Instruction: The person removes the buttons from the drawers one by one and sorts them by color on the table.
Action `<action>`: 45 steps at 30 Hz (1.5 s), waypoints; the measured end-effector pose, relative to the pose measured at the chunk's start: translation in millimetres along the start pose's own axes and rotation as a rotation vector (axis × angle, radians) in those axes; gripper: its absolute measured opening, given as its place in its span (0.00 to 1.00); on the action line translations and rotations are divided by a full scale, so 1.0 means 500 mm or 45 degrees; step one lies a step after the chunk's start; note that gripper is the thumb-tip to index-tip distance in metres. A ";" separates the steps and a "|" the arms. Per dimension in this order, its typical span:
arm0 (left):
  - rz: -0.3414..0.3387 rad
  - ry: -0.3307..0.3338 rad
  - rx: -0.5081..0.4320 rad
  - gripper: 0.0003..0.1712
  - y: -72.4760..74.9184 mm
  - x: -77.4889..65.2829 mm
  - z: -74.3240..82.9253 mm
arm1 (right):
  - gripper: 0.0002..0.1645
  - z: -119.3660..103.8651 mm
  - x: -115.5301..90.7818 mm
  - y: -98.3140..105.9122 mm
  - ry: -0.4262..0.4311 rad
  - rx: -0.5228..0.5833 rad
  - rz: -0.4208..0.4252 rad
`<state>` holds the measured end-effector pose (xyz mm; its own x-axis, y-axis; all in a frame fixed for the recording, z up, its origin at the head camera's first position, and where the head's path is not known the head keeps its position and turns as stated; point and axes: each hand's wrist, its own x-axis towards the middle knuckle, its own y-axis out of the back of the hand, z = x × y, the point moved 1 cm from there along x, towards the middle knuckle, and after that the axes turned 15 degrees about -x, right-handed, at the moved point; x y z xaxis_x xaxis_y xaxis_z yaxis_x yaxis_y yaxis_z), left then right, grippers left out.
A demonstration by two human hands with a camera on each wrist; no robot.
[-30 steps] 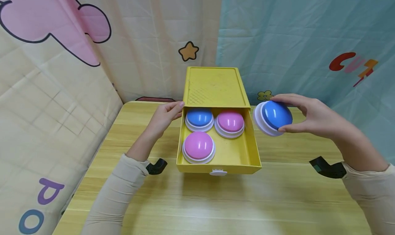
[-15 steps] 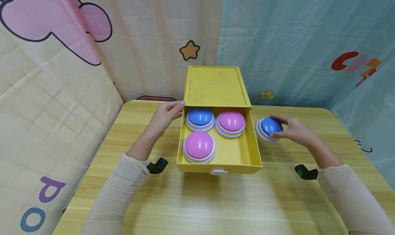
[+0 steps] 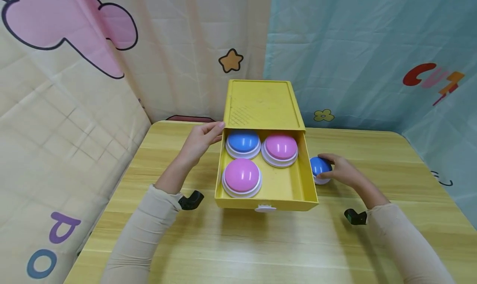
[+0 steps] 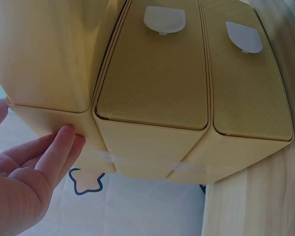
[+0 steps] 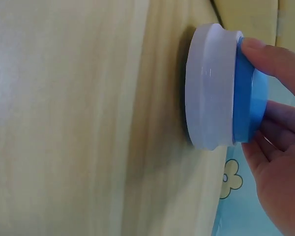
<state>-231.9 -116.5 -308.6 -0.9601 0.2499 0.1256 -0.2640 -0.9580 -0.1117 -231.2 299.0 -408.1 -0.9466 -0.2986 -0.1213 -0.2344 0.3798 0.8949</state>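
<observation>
Drawer (image 3: 279,184) open in yellow cabinet (image 3: 264,104), three domes (image 3: 242,175) inside, left hand (image 3: 198,142) touching cabinet side, fingers (image 4: 58,153) extended, right hand (image 3: 345,171) gripping blue dome (image 3: 318,166) just beside drawer.

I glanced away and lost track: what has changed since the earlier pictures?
The right grip has lowered the blue-and-white dome to the right of the yellow drawer, close to the tabletop; whether it touches is unclear. It is still held; nothing was let go. The left grip stays on the side of the yellow cabinet, and the three domes inside the drawer stayed put.
</observation>
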 end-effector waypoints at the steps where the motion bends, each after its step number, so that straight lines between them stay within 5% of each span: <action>1: 0.001 0.001 -0.001 0.28 0.000 0.000 -0.001 | 0.47 0.001 0.000 -0.003 -0.002 0.004 0.002; 11: 0.005 0.000 -0.012 0.28 0.001 0.001 -0.001 | 0.47 0.002 0.000 -0.006 0.028 0.014 -0.013; 19: 0.018 0.008 -0.024 0.28 -0.001 0.002 0.001 | 0.49 -0.027 -0.011 0.065 0.083 0.037 0.055; 26: 0.017 0.001 -0.024 0.28 -0.002 0.001 0.001 | 0.46 -0.114 -0.031 0.158 0.157 0.098 0.204; 33: 0.022 0.002 -0.016 0.28 -0.001 0.001 0.003 | 0.47 -0.223 -0.060 0.228 0.316 -0.007 0.270; 40: 0.016 -0.005 -0.027 0.27 -0.002 0.003 0.004 | 0.48 -0.344 -0.082 0.262 0.594 -0.143 0.247; 45: 0.016 -0.002 -0.035 0.27 -0.002 0.003 0.004 | 0.49 -0.425 -0.078 0.251 0.772 -0.225 0.126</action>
<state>-232.9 -115.4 -306.3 -0.9633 0.2376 0.1253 -0.2543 -0.9569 -0.1404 -176.6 172.3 -199.9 -0.6566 -0.7316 0.1837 -0.0634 0.2962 0.9530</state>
